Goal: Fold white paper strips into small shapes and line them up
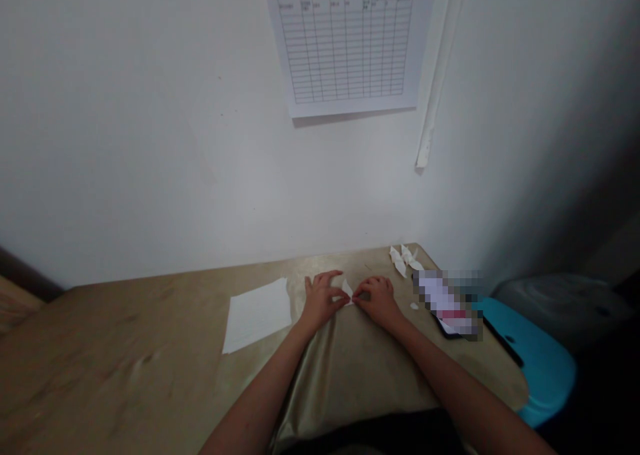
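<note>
A small folded piece of white paper [348,289] stands between my two hands above the brown table cover. My left hand [323,299] pinches its left lower edge between thumb and forefinger. From the other side, my right hand [377,299] pinches the lower right edge, the fingertips of both hands almost meeting. The fingers hide part of the folds. Left of my left hand lies a stack of white paper sheets [257,315]. Beyond my right hand, at the far right corner, are folded white paper figures [406,260].
A phone [450,308], its screen blurred out, lies at the table's right edge, with a small white scrap [414,306] beside it. A blue stool [540,355] stands off the right side. The wall behind the table [125,348] carries a printed chart [350,48].
</note>
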### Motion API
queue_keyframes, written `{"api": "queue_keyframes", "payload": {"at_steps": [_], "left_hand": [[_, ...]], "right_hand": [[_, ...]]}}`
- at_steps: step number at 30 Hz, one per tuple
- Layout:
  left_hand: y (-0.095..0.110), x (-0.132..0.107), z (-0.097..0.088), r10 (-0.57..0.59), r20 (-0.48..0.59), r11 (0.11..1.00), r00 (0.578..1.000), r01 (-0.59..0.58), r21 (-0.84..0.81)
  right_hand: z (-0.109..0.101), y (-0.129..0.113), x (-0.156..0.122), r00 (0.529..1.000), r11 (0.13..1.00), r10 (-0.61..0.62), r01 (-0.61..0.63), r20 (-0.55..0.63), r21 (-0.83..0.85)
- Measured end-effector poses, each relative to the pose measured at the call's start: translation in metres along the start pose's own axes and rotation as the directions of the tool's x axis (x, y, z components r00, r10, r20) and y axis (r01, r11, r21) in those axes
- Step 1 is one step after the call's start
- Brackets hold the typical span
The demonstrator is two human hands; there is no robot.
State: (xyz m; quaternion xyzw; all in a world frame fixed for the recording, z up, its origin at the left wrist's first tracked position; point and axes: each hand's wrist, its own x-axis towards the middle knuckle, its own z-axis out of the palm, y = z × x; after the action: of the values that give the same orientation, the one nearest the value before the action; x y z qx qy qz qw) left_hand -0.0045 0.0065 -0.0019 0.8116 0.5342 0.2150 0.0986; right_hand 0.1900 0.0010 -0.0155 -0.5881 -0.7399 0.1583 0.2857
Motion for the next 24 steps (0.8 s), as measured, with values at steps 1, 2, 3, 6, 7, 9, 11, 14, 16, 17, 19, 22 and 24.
{"api": "queue_keyframes", "payload": {"at_steps": [1,2,3,6,7,9,11,14,16,17,19,22,24], "left_hand": [[-0.0002,0.0004,0.0,-0.005,0.012,1.0,1.0,0.005,-0.007],[-0.0005,0.0008,-0.0002,-0.013,0.025,1.0,1.0,0.013,-0.009],[-0.0008,0.0011,-0.0006,-0.024,0.038,1.0,0.999,0.025,-0.007],[-0.002,0.0018,-0.0029,-0.062,0.081,0.998,0.995,0.061,0.009],[-0.0024,0.0019,-0.0038,-0.072,0.096,0.997,0.993,0.071,0.014],[-0.003,0.0018,-0.005,-0.092,0.124,0.996,0.988,0.09,0.024],[-0.0035,0.0015,-0.0055,-0.112,0.139,0.994,0.984,0.108,0.036],[-0.0046,0.0009,-0.0047,-0.134,0.143,0.99,0.981,0.128,0.051],[-0.0055,0.0005,-0.0036,-0.14,0.143,0.989,0.98,0.133,0.06],[-0.006,0.0005,-0.0032,-0.143,0.142,0.989,0.98,0.135,0.064],[-0.0069,0.0007,-0.0025,-0.154,0.138,0.987,0.978,0.145,0.073],[-0.0082,0.0016,-0.0028,-0.179,0.137,0.982,0.974,0.169,0.086],[-0.0089,0.0023,-0.0034,-0.186,0.142,0.98,0.972,0.174,0.095]], "right_hand": [[-0.0002,-0.0002,0.0,1.0,1.0,0.002,-0.002,0.002,-0.003],[-0.0002,-0.0004,0.0,1.0,1.0,0.006,-0.006,0.005,-0.006],[-0.0002,-0.0005,0.0001,1.0,1.0,0.01,-0.01,0.007,-0.01],[0.0002,-0.0002,0.0004,1.0,1.0,0.017,-0.017,0.014,-0.016],[0.0003,-0.0001,0.0006,1.0,1.0,0.017,-0.017,0.016,-0.017],[0.0001,0.0002,0.0008,1.0,1.0,0.02,-0.02,0.018,-0.019],[-0.0002,0.0003,0.0009,1.0,1.0,0.02,-0.02,0.017,-0.018],[-0.0007,0.0,0.0003,1.0,1.0,0.021,-0.021,0.013,-0.016],[-0.0007,-0.0005,-0.0002,1.0,1.0,0.019,-0.019,0.009,-0.017],[-0.0006,-0.0007,-0.0005,1.0,1.0,0.019,-0.019,0.008,-0.018],[-0.0004,-0.0008,-0.0007,1.0,1.0,0.017,-0.017,0.005,-0.023],[0.0,-0.0006,-0.0005,1.0,0.999,0.019,-0.019,0.008,-0.029],[0.0004,-0.0001,-0.0001,1.0,0.999,0.022,-0.022,0.009,-0.029]]}}
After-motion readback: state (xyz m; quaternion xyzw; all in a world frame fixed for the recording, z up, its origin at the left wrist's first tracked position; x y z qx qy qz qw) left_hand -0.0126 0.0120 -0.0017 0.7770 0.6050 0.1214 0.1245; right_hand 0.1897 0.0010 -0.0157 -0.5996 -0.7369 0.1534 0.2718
